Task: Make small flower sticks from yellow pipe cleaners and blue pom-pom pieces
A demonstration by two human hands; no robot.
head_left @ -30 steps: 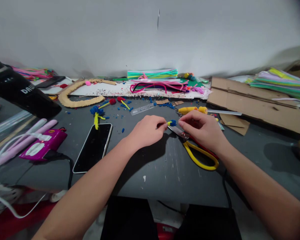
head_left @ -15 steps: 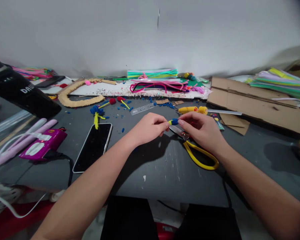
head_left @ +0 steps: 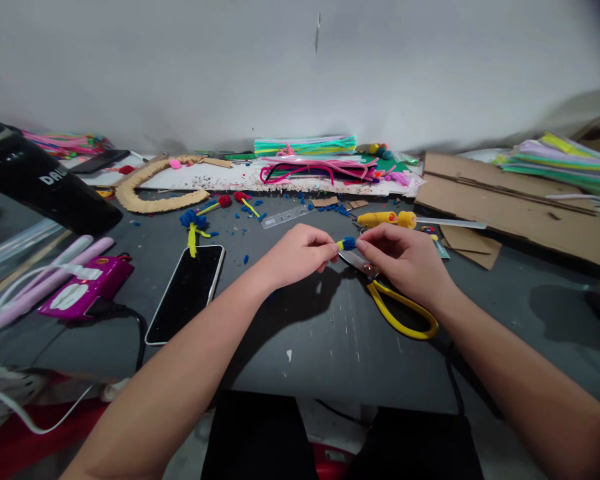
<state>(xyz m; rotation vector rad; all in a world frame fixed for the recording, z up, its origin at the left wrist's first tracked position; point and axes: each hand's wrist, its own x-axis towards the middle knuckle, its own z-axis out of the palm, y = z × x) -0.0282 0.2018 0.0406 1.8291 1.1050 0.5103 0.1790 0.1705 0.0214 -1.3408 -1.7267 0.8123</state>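
Between my hands, above the grey table, is a small bundle of blue and yellow pipe cleaner pieces (head_left: 348, 244). My left hand (head_left: 307, 252) pinches its yellow end between thumb and forefinger. At the blue end, my right hand (head_left: 400, 257) has thumb and fingertips closed on the tip. Scissors with yellow handles (head_left: 405, 321) lie on the table just below, their blades pointing toward my left hand and partly hidden by my right. A blue pipe cleaner flower (head_left: 194, 220) with a yellow stem rests at the top of a phone (head_left: 186, 293).
A black bottle (head_left: 50, 180) and a purple device with cables (head_left: 85, 287) stand at the left. Pipe cleaner bundles (head_left: 305, 145) lie along the wall. A clear ruler (head_left: 285, 217), a yellow-handled tool (head_left: 380, 219) and cardboard sheets (head_left: 510, 207) lie farther back.
Both hands stay in nearly the same place. The right fingertips have shifted very slightly at the blue end, where a bit more of the blue tuft shows.
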